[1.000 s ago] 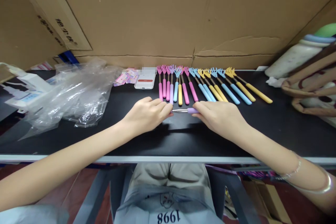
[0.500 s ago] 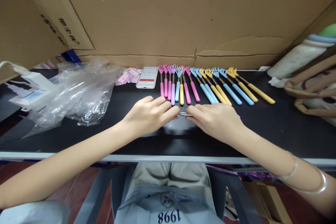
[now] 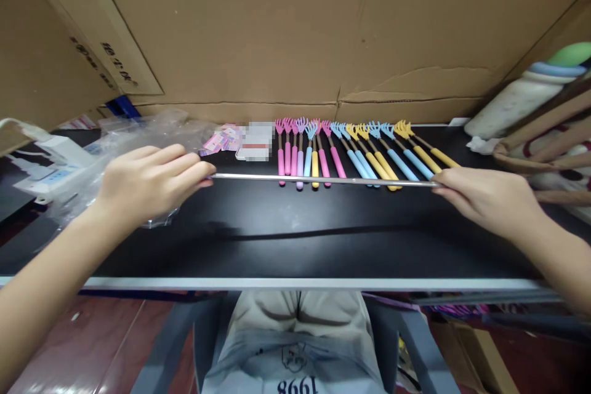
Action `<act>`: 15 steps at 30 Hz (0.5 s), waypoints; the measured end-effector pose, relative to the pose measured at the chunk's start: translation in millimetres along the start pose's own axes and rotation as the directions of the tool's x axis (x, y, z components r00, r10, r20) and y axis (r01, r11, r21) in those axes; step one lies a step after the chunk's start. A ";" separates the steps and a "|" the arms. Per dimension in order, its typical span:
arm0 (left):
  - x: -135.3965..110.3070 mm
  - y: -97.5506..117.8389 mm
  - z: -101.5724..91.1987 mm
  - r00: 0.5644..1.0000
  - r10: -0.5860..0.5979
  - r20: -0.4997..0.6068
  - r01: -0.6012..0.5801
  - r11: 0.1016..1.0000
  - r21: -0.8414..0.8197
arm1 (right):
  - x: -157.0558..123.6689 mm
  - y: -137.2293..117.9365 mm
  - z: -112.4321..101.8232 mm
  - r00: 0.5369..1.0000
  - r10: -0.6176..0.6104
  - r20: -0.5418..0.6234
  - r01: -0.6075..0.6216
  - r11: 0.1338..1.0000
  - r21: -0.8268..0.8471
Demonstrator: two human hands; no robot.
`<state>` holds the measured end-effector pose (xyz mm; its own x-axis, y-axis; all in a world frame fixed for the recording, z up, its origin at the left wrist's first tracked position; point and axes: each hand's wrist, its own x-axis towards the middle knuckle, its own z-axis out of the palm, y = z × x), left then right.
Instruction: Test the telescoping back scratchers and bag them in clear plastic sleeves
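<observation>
Between my two hands stretches the thin metal rod of a telescopic back scratcher (image 3: 268, 178), pulled out long and held level above the table. My left hand (image 3: 154, 181) is closed around one end, and my right hand (image 3: 492, 203) pinches the other. Both ends of the rod are covered by my fingers. Behind it, several back scratchers lie in a row: pink ones (image 3: 287, 157) on the left, blue ones (image 3: 401, 161) and yellow ones (image 3: 427, 159) towards the right. The rod passes in front of their handle ends.
Clear plastic bags (image 3: 157, 129) and a white power strip (image 3: 55, 175) lie at the left. Small printed cards (image 3: 222, 138) sit beside a phone (image 3: 253, 151). A bottle (image 3: 508, 104) and a brown-handled bag (image 3: 530, 148) stand at the right. Cardboard (image 3: 258, 24) walls the back.
My hands have moved far apart, left hand to the left and right hand to the right. The metal rod between them has lengthened from a short visible piece to a long span.
</observation>
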<state>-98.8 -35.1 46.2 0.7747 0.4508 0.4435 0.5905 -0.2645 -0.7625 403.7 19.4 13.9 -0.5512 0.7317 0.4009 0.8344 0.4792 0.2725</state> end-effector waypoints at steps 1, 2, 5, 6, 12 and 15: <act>-6.9 -6.7 2.4 1.000 -0.001 -0.010 0.002 1.000 0.019 | -5.7 11.6 1.4 1.000 0.022 0.014 -0.022 1.000 -0.015; -13.9 -12.7 5.3 1.000 -0.013 -0.018 0.014 0.999 0.034 | -11.3 22.8 2.7 0.998 0.045 0.034 -0.044 0.998 -0.039; -33.7 -23.7 16.4 0.997 -0.063 -0.048 0.065 0.997 0.044 | -27.1 51.7 6.0 0.981 0.169 0.099 -0.160 0.982 -0.097; -39.1 -24.8 20.2 0.997 -0.063 -0.044 0.065 0.997 0.029 | -31.3 58.9 6.7 0.973 0.201 0.118 -0.188 0.976 -0.107; -49.4 -20.1 34.5 0.990 -0.115 0.079 0.127 0.979 -0.157 | -41.2 72.1 7.3 0.956 0.232 0.179 -0.213 0.970 -0.118; -47.3 -20.8 37.7 0.988 -0.116 0.102 0.130 0.982 -0.137 | -40.0 70.0 6.3 0.951 0.234 0.202 -0.210 0.969 -0.132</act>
<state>-156.2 -18.8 23.3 0.6736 0.5632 0.4786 0.7114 -0.3182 -0.6267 484.2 26.7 11.4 -0.3278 0.9058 0.2684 0.9231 0.2465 0.2954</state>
